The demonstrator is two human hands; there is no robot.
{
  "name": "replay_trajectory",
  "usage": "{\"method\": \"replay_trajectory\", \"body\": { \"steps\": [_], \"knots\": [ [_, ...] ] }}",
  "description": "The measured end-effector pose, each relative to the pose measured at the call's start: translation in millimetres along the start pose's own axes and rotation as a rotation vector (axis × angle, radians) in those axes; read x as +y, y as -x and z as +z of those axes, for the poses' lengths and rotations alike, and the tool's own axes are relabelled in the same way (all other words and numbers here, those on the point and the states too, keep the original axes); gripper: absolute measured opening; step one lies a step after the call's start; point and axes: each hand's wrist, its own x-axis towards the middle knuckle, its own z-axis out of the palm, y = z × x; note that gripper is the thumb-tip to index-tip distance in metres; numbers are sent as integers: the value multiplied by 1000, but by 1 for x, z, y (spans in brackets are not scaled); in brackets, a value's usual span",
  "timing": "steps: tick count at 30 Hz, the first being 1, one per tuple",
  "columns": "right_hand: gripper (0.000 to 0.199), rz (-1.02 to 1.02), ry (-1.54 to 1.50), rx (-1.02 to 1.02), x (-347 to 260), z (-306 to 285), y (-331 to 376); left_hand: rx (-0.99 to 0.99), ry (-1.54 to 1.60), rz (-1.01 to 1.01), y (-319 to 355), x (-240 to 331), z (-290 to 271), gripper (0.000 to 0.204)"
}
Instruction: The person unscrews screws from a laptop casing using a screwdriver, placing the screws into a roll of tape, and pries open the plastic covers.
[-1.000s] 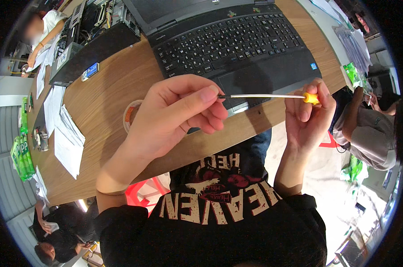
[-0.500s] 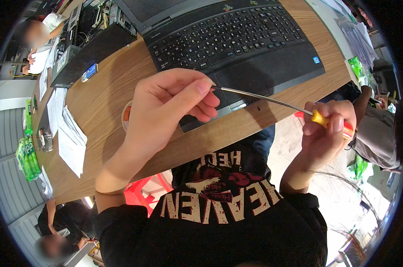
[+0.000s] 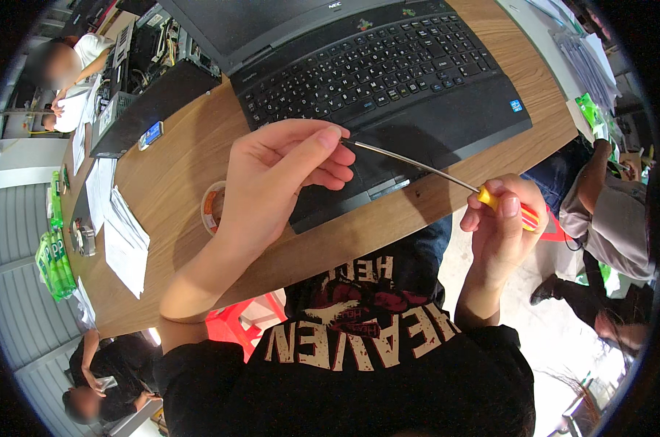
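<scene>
Left hand (image 3: 279,178): thumb and forefinger pinched on the tip of a screwdriver (image 3: 446,177), its thin metal shaft slanting above the black laptop (image 3: 388,80). Right hand (image 3: 506,227): fingers wrapped around the yellow-and-red handle, beyond the edge of the wooden table (image 3: 169,175). A tape roll (image 3: 212,207) lies just beside the left wrist.

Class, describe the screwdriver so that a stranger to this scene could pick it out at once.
Start at the open black laptop on the wooden table. Just above its front edge, two hands hold a screwdriver: the left hand pinches the tip, the right hand grips the handle. It alone has a thin metal shaft and yellow-red handle.
</scene>
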Motion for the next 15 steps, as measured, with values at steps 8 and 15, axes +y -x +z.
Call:
{"method": "replay_trajectory", "body": {
  "steps": [8, 15],
  "knots": [
    [22, -13, -29, 80, 7, -11, -4, -35, -34, -47, -12, 4, 12, 27],
    [20, -152, -164, 273, 18, -60, -37, -121, 34, -118, -52, 17, 9, 29]
  ]
}}
